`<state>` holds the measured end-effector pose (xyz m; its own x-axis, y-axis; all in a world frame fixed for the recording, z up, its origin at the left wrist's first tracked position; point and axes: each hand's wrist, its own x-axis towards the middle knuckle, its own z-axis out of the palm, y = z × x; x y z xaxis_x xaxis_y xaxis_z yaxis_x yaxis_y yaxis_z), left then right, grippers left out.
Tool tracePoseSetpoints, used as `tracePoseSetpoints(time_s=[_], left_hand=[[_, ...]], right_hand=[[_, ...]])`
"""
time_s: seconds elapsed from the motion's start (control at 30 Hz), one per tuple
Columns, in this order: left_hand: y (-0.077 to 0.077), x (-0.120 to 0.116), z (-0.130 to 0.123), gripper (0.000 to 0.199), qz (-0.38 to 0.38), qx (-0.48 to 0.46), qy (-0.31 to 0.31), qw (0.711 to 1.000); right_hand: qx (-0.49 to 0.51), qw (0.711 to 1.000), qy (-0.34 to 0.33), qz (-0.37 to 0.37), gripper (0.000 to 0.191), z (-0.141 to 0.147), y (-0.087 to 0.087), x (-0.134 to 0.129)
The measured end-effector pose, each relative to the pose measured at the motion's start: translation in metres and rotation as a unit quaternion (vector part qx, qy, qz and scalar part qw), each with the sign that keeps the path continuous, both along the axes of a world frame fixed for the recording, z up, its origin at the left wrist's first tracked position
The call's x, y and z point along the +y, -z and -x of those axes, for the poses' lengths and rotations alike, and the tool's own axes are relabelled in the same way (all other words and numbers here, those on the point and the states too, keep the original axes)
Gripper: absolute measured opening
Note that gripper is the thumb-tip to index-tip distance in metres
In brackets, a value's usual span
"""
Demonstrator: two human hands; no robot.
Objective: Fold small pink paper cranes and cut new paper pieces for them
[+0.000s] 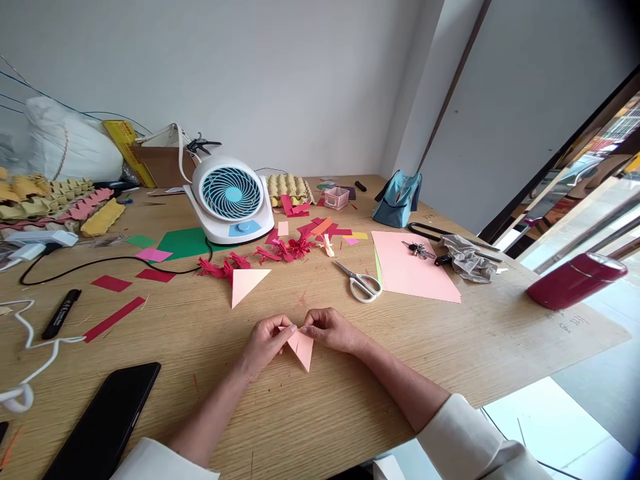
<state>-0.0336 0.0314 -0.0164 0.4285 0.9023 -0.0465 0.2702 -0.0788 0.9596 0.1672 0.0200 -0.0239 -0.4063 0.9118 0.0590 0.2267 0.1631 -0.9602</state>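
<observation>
The workpiece, a small piece of pink paper (304, 352), is between the two hands, over the near middle of the desk (350, 393). The left hand (267, 340) pinches its upper left corner between thumb and fingers; the right hand (327, 329) pinches its upper right corner in the same way. The lower end tapers to a point toward the person; contact with the desk cannot be confirmed.

Completed, as judged from the layout: the workpiece is cut to size and appears partly folded. A line runs down its face; whether it is a crease or a slit cannot be told. A pale pink paper triangle (246, 285) and fringed red paper pieces (300, 248) lie beyond the hands.

Outstanding: shaping of the workpiece appears unfinished. Pink paper sheets (407, 277) lie flat at right, apparently unused, beside the scissors (364, 287).
</observation>
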Motion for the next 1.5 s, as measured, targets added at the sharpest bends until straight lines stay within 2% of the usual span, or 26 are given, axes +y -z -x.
tracePoseSetpoints(time_s=[0.2,0.57,0.93,1.17,1.5], left_hand=[[-0.003,0.004,0.005,0.033,0.037,-0.026,-0.027,0.999],[-0.009,0.005,0.008,0.033,0.046,-0.026,-0.024,0.998],[-0.006,0.009,0.012,0.035,0.077,-0.052,-0.025,0.995],[-0.011,0.007,0.012,0.036,0.072,-0.055,-0.031,0.995],[-0.009,0.007,0.014,0.035,0.055,-0.041,-0.02,0.997]], right_hand=[[0.0,1.0,0.009,-0.001,0.037,-0.001,-0.001,0.0],[0.001,1.0,0.005,0.008,0.035,-0.002,-0.005,0.0],[0.002,1.0,0.007,0.011,0.036,-0.002,-0.006,0.0],[0.01,1.0,0.004,0.011,0.038,-0.003,-0.006,0.0],[0.008,1.0,0.006,0.021,0.042,-0.004,-0.002,0.001]])
